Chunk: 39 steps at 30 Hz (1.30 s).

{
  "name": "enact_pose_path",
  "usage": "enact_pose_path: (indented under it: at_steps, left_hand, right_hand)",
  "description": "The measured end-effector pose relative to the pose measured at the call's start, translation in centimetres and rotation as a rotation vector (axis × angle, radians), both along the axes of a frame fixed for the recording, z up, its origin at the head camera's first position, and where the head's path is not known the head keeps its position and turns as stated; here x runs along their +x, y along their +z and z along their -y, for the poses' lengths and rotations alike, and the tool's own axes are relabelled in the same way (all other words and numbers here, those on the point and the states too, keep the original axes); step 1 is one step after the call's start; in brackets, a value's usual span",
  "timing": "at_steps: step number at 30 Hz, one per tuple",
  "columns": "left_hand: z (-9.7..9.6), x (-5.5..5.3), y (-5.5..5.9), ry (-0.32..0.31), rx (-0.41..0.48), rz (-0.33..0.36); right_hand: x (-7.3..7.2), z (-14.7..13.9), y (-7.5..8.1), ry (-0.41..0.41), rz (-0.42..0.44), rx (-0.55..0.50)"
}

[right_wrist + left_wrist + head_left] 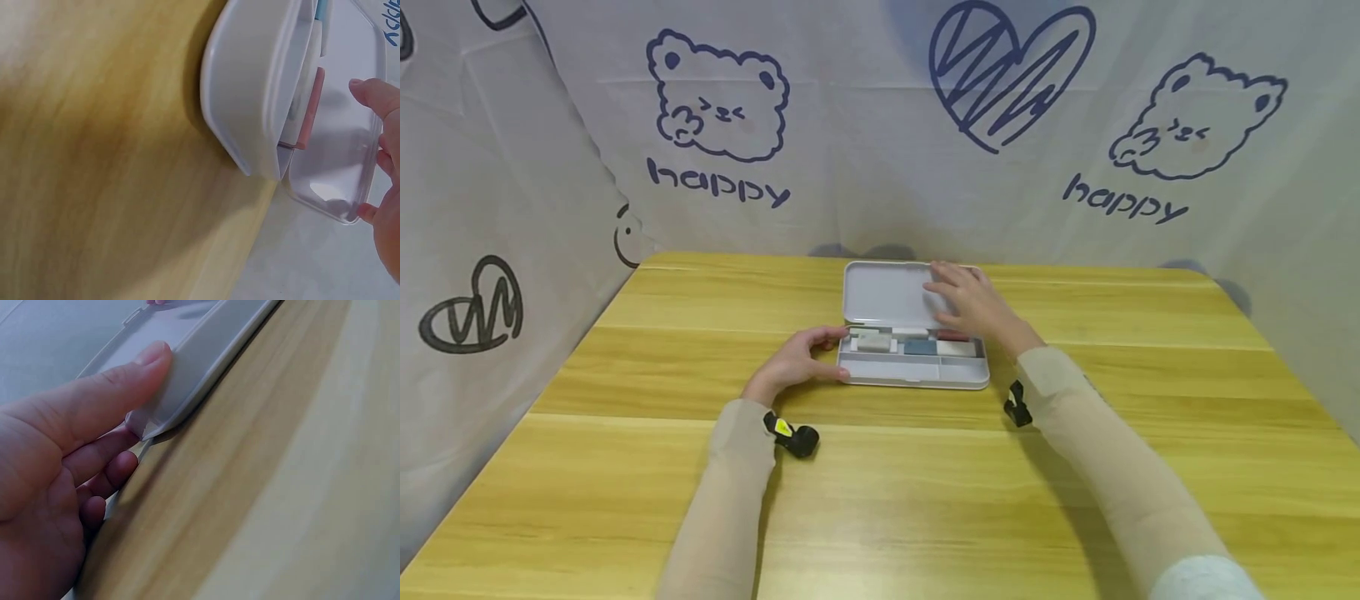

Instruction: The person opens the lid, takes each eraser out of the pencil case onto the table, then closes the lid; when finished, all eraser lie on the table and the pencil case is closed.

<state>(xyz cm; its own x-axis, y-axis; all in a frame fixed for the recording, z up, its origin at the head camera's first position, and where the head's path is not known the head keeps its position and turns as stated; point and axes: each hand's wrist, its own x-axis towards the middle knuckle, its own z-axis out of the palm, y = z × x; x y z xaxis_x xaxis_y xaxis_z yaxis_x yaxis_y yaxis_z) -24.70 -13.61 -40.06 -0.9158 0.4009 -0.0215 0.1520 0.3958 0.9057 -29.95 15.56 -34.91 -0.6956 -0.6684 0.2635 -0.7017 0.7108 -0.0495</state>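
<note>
A white pencil case (887, 367) lies on the table with its lid (883, 293) raised behind it. My left hand (796, 360) holds the case's left end, thumb at the front corner and fingers farther back; the thumb (134, 378) lies over the rim in the left wrist view. At the lid's right side is my right hand (973, 307), fingers spread and fairly straight, one fingertip touching the lid's edge in the right wrist view. Several eraser-like blocks sit in the rear compartment, among them a blue one (920, 347) and a red one (311, 112).
The yellow wood-grain table (880, 492) stretches around the case. A white cloth (865, 125) with bear and heart drawings hangs behind it. A divider splits the case's front compartment. Black wrist cameras sit on both sleeves.
</note>
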Motion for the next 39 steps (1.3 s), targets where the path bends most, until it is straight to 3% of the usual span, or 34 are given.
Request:
enact_pose_path:
  at_steps: [7,15,19,23,33,39]
  left_hand:
    - [0.0,0.3,0.2,0.012,-0.010,0.022]
    - [-0.6,2.0,2.7,0.011,-0.013,0.041]
    - [-0.6,2.4,3.1,0.014,-0.014,0.048]
    - [-0.6,2.3,3.0,0.013,-0.013,0.045]
    - [-0.6,2.0,3.0,0.005,-0.007,0.047]
    - [-0.3,0.8,1.2,0.001,0.004,0.024]
  right_hand:
    - [0.2,-0.2,-0.3,0.054,-0.079,-0.069]
    - [0.6,-0.4,-0.4,0.164,-0.182,-0.164]
    - [1.1,-0.5,-0.3,0.184,-0.202,-0.190]
    - [1.7,-0.8,-0.3,0.137,-0.147,-0.205]
    - [3.0,-2.3,-0.2,0.015,0.084,-0.297]
    - [3.5,-3.0,-0.4,0.017,0.199,-0.354]
